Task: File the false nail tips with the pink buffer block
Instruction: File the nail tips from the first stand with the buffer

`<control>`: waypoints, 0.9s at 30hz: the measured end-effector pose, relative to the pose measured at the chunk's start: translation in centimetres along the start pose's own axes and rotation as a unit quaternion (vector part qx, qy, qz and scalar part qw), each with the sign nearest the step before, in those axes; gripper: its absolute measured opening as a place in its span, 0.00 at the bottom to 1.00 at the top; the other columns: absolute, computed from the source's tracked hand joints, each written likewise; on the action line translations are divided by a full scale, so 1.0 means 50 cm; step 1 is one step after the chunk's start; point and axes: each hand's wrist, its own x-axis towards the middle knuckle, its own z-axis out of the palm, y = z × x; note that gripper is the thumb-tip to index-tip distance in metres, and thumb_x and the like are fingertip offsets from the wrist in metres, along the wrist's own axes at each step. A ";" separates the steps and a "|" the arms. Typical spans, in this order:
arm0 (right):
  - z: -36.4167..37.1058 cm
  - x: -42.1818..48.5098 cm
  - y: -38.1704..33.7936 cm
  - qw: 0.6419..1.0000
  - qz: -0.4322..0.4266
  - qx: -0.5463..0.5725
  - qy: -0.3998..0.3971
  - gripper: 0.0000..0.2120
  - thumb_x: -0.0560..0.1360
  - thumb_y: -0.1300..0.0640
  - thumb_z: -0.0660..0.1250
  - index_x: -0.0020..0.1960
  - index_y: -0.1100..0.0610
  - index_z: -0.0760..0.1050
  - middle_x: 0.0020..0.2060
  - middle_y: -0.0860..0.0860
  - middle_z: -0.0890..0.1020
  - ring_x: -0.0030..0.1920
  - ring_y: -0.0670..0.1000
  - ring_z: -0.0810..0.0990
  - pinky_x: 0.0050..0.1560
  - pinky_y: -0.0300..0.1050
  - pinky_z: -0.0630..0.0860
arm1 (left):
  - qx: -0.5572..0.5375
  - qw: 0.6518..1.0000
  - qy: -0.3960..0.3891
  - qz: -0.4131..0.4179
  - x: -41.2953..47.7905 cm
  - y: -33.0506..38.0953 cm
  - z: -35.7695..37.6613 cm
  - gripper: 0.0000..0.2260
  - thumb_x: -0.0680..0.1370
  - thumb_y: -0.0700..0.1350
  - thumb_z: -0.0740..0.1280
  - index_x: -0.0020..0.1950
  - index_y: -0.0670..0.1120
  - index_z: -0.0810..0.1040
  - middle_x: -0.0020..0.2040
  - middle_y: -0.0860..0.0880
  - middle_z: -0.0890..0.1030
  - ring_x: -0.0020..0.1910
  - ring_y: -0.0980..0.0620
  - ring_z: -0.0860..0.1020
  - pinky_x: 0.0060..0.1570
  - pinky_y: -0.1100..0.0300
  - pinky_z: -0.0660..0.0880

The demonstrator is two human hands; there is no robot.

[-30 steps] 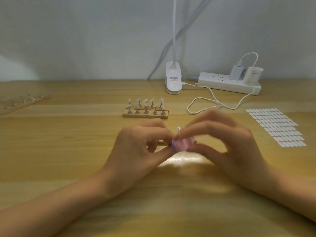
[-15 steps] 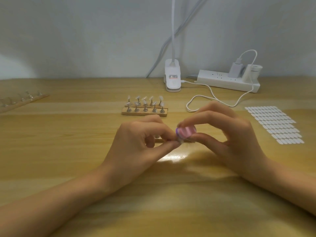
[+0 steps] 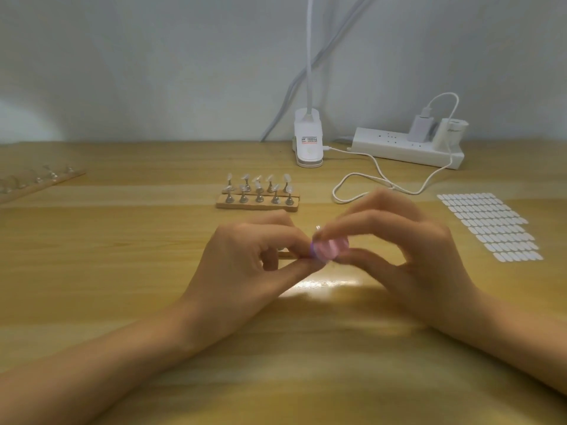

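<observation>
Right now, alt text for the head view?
Two bare hands meet over a wooden table: the right hand pinches a pink buffer block, the left hand pinches a small blurred piece at its edge. Behind them, nail tips sit on a wooden stand.

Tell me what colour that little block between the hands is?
The buffer block is pink, purplish at its left edge; head view, slightly blurred.

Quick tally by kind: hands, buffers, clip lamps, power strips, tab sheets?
Hands: 2, left hand and right hand
Pink buffer block: 1
White clip-on lamp: 1
White power strip: 1
White sheet of adhesive tabs: 1
Total: 6
</observation>
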 end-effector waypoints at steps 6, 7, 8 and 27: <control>-0.003 0.003 0.003 1.000 0.017 -0.010 0.010 0.08 0.75 0.60 0.72 0.54 0.55 0.82 0.43 0.55 0.80 0.47 0.50 0.80 0.49 0.46 0.76 | -0.009 1.000 0.004 -0.009 0.000 -0.002 0.001 0.04 0.72 0.47 0.76 0.39 0.48 0.86 0.36 0.58 0.78 0.28 0.57 0.69 0.31 0.72 0.62; -0.002 0.002 0.000 1.000 0.005 -0.004 0.005 0.08 0.75 0.59 0.72 0.54 0.54 0.82 0.44 0.55 0.80 0.47 0.50 0.80 0.49 0.45 0.76 | -0.006 1.000 -0.003 -0.004 -0.001 0.001 0.001 0.04 0.72 0.48 0.76 0.39 0.49 0.86 0.36 0.57 0.78 0.28 0.57 0.70 0.31 0.72 0.62; 0.001 0.000 -0.003 1.000 -0.013 0.003 -0.003 0.08 0.75 0.59 0.72 0.55 0.53 0.82 0.44 0.55 0.81 0.47 0.50 0.80 0.49 0.44 0.77 | -0.002 1.000 -0.009 0.000 -0.001 0.002 0.001 0.04 0.73 0.48 0.76 0.39 0.49 0.85 0.36 0.58 0.77 0.28 0.57 0.70 0.31 0.71 0.62; 0.007 -0.002 0.001 1.000 -0.003 -0.020 0.008 0.07 0.76 0.60 0.72 0.53 0.55 0.83 0.43 0.54 0.80 0.46 0.51 0.80 0.49 0.47 0.76 | -0.033 0.999 -0.002 -0.020 0.000 -0.002 0.000 0.03 0.72 0.48 0.76 0.39 0.52 0.85 0.36 0.58 0.78 0.28 0.58 0.69 0.31 0.71 0.63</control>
